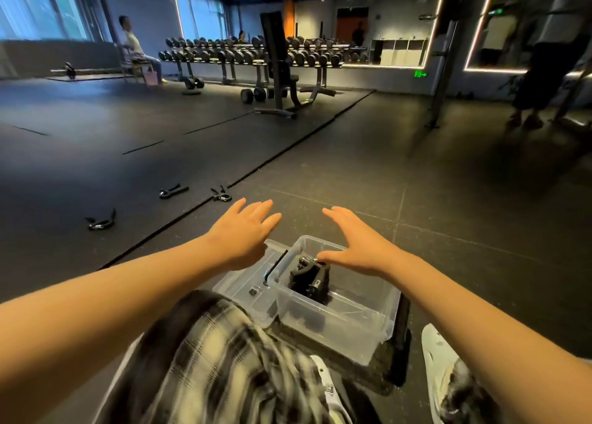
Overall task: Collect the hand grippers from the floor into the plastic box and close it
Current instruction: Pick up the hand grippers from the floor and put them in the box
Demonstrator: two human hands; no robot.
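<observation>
A clear plastic box (339, 322) stands open on the dark floor just in front of my knees, with black hand grippers (309, 279) inside. Its clear lid (245, 284) lies flat against the box's left side. Three more black hand grippers lie on the floor to the left: one (101, 221) nearest, one (173, 191) further back, one (221, 194) by the mat seam. My left hand (245, 231) hovers empty above the lid's far end, fingers straight. My right hand (355, 247) is spread above the box's far rim, holding nothing.
My plaid-clad leg (208, 359) and white shoes (445, 372) fill the bottom. A dumbbell rack (256, 55) and a bench (282, 71) stand far back. One person sits at the back left (137, 48), another stands at the right (544, 55). A raised mat seam (256, 167) runs diagonally.
</observation>
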